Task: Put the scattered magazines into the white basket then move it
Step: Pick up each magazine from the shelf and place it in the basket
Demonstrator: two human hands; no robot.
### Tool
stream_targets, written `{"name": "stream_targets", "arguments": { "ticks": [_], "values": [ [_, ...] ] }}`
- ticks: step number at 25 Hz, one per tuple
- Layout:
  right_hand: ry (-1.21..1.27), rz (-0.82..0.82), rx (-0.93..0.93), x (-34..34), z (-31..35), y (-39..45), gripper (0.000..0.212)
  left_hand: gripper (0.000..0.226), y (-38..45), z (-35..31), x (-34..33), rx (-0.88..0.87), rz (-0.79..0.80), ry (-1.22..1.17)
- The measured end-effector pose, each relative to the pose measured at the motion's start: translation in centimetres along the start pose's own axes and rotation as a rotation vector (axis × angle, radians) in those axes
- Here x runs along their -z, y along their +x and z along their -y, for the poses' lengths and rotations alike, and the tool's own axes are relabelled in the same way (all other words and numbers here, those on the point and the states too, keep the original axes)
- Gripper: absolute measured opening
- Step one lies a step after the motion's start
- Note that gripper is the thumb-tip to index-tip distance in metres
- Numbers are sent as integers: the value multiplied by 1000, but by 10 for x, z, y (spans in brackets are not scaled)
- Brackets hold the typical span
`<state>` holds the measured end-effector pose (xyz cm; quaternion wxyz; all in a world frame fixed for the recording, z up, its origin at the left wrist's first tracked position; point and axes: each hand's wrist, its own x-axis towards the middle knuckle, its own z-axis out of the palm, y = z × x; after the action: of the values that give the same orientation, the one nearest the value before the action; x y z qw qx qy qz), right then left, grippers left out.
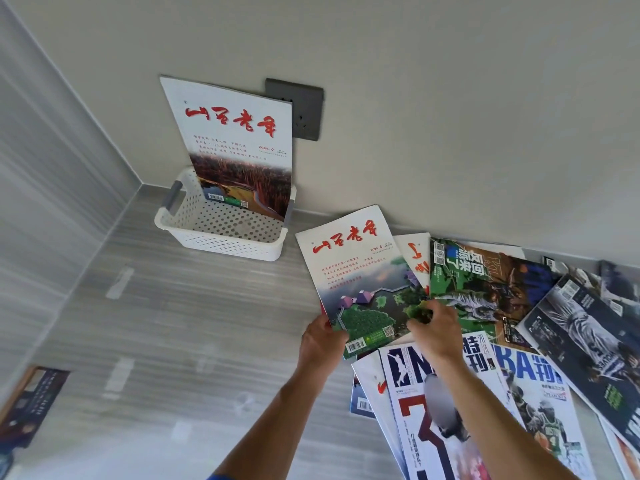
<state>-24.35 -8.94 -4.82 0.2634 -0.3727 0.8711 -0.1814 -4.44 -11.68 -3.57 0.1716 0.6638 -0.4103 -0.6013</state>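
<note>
Gripping thin glossy white-covered magazine [356, 278] by near corners, left hand [320, 341] and right hand [434, 329] both clamped, right of white perforated plastic basket [221, 233]. Light, floppy, slippery; judged best supported along spine.

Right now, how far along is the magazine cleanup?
Early. One magazine already stands in the white basket. Both hands, left and right, grip a second red-titled magazine. The basketball magazines remain scattered, and the basket isn't moved.
</note>
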Motion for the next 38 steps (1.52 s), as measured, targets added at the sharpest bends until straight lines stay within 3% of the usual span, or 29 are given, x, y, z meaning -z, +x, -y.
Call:
{"name": "stream_targets", "arguments": {
  "ticks": [2, 5, 8, 11, 13, 17, 20, 22, 24, 26, 28, 29, 31, 32, 34, 38],
  "values": [
    [-10, 26, -80, 1, 6, 9, 55, 14, 4, -6, 6, 125, 22, -148],
    [-192, 66, -23, 0, 7, 6, 38, 21, 5, -9, 9, 203, 87, -330],
    [-294, 138, 86, 0, 5, 2, 29, 34, 7, -18, -3, 112, 90, -421],
    [-482, 210, 183, -10, 1, -6, 49, 50, 9, -28, -12, -61, -2, -269],
    [-491, 223, 197, -11, 3, -10, 50, 47, -2, -26, 0, -135, -27, -271],
    [179, 250, -10, -1, 26, -9, 58, 41, -37, -1, 60, -385, 88, -370],
    [650, 516, -202, -3, 64, -13, 55, 43, -55, 8, 113, -524, 278, -426],
    [882, 611, -189, -7, 93, -22, 44, 43, -57, -2, 144, -509, 339, -447],
    [1127, 537, -154, -9, 119, -29, 30, 39, -45, -19, 169, -493, 287, -481],
    [1282, 423, -82, -3, 137, -33, 28, 35, -16, -40, 187, -448, 45, -479],
    [1285, 319, 21, 12, 139, -35, 28, 34, 21, -62, 195, -397, -276, -201],
    [1235, 277, 76, 22, 137, -36, 27, 43, 40, -68, 194, -402, -324, 126],
    [1124, 185, 165, 39, 130, -38, 25, 54, 68, -69, 188, -448, -247, 663],
    [1102, 150, 206, 46, 124, -37, 25, 49, 75, -67, 184, -474, -242, 751],
    [1118, 152, 304, 59, 113, -34, 23, 35, 76, -58, 176, -525, -333, 700],
    [1228, 180, 403, 70, 111, -32, 50, 26, 44, -33, 159, -636, -382, 723]
  ]
}}
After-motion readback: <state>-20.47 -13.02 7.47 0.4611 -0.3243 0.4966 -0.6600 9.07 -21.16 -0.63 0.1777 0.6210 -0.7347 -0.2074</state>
